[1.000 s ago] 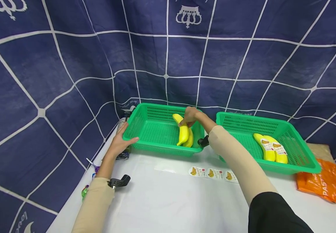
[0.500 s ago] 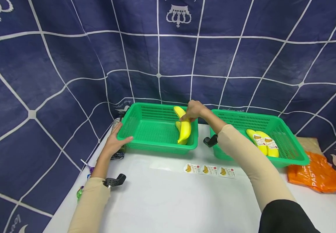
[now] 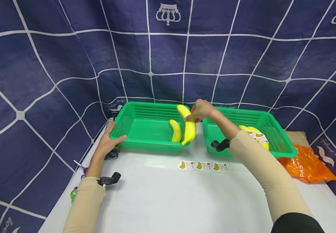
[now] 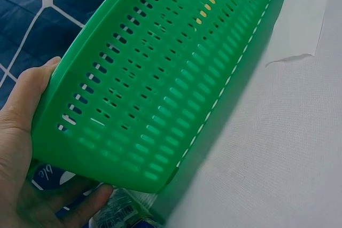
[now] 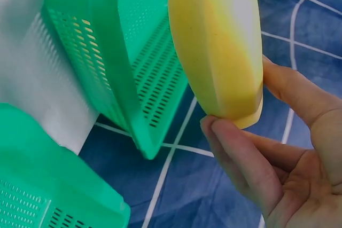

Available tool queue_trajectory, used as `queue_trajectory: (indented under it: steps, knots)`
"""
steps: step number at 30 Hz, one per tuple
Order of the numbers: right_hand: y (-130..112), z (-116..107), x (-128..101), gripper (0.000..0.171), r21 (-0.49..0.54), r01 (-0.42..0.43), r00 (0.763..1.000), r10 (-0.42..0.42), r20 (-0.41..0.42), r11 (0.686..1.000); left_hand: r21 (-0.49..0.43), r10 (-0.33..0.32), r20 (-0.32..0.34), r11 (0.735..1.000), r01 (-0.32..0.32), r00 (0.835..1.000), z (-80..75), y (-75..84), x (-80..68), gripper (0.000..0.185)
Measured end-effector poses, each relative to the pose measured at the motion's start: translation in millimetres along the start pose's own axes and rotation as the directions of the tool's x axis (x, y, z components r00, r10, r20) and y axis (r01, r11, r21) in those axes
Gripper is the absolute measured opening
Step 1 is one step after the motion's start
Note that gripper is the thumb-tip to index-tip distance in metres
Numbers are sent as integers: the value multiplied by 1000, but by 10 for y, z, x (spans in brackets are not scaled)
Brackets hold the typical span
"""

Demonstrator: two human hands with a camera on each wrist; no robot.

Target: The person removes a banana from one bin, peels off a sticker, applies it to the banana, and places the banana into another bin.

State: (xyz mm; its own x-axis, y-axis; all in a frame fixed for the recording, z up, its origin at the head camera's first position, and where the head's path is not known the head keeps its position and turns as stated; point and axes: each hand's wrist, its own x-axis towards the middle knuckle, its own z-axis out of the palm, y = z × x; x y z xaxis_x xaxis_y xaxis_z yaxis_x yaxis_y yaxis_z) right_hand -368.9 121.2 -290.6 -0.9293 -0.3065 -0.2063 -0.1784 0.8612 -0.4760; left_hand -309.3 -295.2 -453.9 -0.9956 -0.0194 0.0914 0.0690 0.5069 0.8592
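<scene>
A: Far left first. What does the left hand [image 3: 107,142] do?

B: It grips the left front corner of the left basket [image 3: 144,142]; the wrist view shows the thumb on the rim and the fingers curled under the corner [image 4: 32,148]. The basket stands on the white desk [image 3: 168,194]. A small packet [image 3: 111,152] lies just beside that corner, partly hidden by the hand.

A: Contents of that basket?

B: One banana [image 3: 175,130] lies inside, near the right wall.

A: And the right hand [image 3: 202,110]?

B: It pinches a second banana [image 3: 189,127] near its upper end, thumb on one side and fingers on the other [image 5: 240,153]. This banana hangs clear over the right rim of the left basket, tip down, touching neither basket as far as I can tell.

A: Below it?

B: A strip of three banana stickers [image 3: 203,166] lies flat on the desk, in front of the gap between the baskets.

A: Further right?

B: The right basket [image 3: 281,147] holds two bananas with labels [image 3: 258,136], partly hidden by the forearm. An orange bag [image 3: 307,165] lies on the desk just beside the basket's right wall.
</scene>
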Motion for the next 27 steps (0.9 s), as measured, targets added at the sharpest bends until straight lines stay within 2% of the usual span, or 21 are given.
queue_trajectory:
  steps: [4,9,13,20,27]
  knots:
    - [57,-5,-204,49,21,5,1000,-5,-15,1000,-12,2,4,1000,-1,1000,-16,9,-13,99]
    - [156,100,-494,47,42,-8,999,10,-41,999,6,-1,-2,1000,1,1000,-27,20,-2,101]
    - [265,271,-734,49,53,-38,998,40,-45,998,15,-6,-2,1000,6,1000,-16,11,6,101]
    - [459,612,-1186,64,54,-82,991,87,-106,995,4,-6,6,1000,6,1000,16,0,-7,101]
    - [630,998,-1444,58,112,-94,990,105,-93,989,23,-11,5,1000,11,1000,20,-5,1,99]
